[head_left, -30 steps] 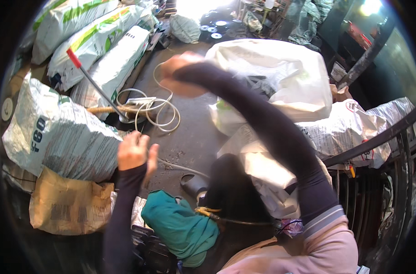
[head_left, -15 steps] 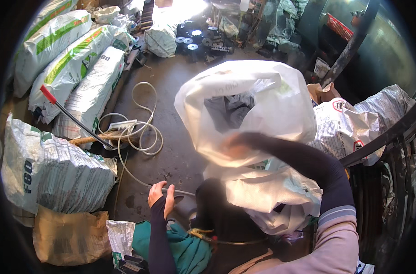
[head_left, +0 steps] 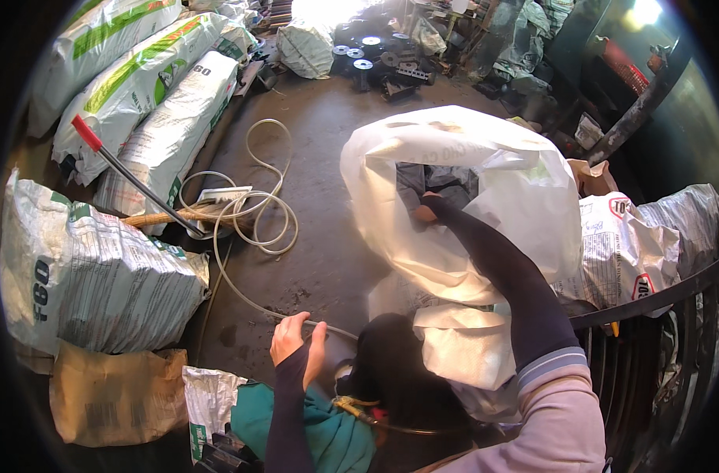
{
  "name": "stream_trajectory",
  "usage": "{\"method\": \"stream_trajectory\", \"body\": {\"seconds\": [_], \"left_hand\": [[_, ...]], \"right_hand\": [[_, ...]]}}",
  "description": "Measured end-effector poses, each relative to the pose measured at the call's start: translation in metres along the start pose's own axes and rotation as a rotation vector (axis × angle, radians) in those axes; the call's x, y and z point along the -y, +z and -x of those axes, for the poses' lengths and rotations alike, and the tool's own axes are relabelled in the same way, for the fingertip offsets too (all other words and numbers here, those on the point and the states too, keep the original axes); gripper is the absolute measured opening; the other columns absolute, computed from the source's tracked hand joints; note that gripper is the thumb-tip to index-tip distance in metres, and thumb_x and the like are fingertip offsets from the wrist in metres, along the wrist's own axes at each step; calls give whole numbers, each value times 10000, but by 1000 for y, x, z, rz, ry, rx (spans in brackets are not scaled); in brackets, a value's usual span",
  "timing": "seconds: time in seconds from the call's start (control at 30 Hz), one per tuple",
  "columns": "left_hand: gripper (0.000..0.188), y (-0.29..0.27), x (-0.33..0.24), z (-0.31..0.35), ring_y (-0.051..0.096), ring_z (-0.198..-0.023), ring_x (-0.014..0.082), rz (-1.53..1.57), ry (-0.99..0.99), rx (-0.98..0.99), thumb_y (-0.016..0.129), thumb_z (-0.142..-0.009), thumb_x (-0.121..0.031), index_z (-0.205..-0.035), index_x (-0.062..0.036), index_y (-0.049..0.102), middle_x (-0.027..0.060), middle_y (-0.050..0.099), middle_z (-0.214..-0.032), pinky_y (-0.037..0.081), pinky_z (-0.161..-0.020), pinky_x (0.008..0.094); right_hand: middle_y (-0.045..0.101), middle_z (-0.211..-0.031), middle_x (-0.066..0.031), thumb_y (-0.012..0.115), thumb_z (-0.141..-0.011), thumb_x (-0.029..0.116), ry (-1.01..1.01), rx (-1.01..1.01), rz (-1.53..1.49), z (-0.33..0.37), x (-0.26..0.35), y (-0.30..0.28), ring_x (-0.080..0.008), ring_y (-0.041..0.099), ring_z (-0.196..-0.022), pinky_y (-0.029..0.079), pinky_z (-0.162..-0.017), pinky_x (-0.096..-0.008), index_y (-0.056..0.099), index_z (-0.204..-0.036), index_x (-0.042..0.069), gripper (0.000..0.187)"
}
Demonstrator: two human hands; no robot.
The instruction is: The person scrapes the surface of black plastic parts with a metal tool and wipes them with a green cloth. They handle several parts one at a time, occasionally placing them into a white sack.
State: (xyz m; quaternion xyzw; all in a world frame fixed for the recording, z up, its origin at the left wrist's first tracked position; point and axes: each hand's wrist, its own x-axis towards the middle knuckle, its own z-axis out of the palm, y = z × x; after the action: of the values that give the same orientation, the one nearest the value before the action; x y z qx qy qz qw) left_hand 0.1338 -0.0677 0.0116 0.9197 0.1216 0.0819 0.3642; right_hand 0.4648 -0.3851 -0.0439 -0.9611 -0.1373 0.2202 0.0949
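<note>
A large white woven sack (head_left: 525, 229) stands before me with its mouth rolled wide. Dark grey crumpled pieces (head_left: 451, 180) lie inside it. My right hand (head_left: 429, 210) reaches into the mouth, close to those pieces; its fingers are partly hidden, and whether they grip anything does not show. My left hand (head_left: 298, 344) hangs open over my left knee, thumb apart from the fingers, with nothing in it. A pale thin hose (head_left: 253, 303) runs just behind it along the floor. Another white sack (head_left: 466, 347) lies folded under my right arm, near my leg.
Filled bags (head_left: 130, 276) and a brown paper sack (head_left: 119, 398) line the left, beside a red-handled tool (head_left: 130, 169). More filled bags (head_left: 623, 244) stand at right, by a dark metal bar (head_left: 651, 306). Several discs and dark parts (head_left: 383, 67) lie at the back.
My right hand has gone from the sack's near rim into its mouth. My left hand stays open and nearly still. The whole view has shifted slightly.
</note>
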Motion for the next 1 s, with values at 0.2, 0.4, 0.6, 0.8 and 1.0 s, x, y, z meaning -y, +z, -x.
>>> {"method": "stream_trajectory", "body": {"seconds": [0.2, 0.4, 0.6, 0.8, 1.0], "left_hand": [[350, 3, -1, -2, 635, -1036, 342, 19, 2, -10, 691, -848, -289, -1082, -30, 678, 159, 682, -1067, 479, -917, 418], [354, -1, 4, 1, 610, -1076, 347, 64, -74, 30, 688, -857, -314, -1095, -53, 668, 150, 669, -1111, 471, -929, 440], [360, 1, 5, 3, 627, -1046, 347, 90, -40, 6, 688, -853, -321, -1088, -48, 674, 150, 680, -1086, 481, -915, 433], [358, 3, 4, 10, 665, -984, 331, 143, 36, -51, 696, -837, -308, -1057, -26, 683, 170, 697, -1035, 503, -880, 407], [303, -12, 11, 14, 687, -915, 225, 473, -30, -93, 700, -867, -230, -1068, -4, 685, 135, 719, -990, 521, -840, 338]], "right_hand": [[688, -688, -152, 728, -738, 401, 51, -109, -20, 0, 15, -4, -249, 703, -665, 550, -616, -376, 720, -739, -13, 414], [678, -644, -152, 756, -687, 422, 4, -253, -120, 25, 37, -62, -253, 701, -643, 553, -622, -374, 725, -709, -6, 429], [665, -617, -164, 743, -675, 403, -99, -517, -58, 118, 42, -158, -271, 701, -665, 543, -649, -394, 723, -698, -10, 415], [627, -667, -138, 730, -732, 315, -166, -875, -104, 221, 49, -215, -227, 620, -652, 485, -632, -364, 649, -737, -11, 335], [611, -752, -7, 679, -837, 211, -455, -681, -356, 266, 53, -287, -82, 549, -711, 443, -661, -261, 632, -815, 13, 205]]}}
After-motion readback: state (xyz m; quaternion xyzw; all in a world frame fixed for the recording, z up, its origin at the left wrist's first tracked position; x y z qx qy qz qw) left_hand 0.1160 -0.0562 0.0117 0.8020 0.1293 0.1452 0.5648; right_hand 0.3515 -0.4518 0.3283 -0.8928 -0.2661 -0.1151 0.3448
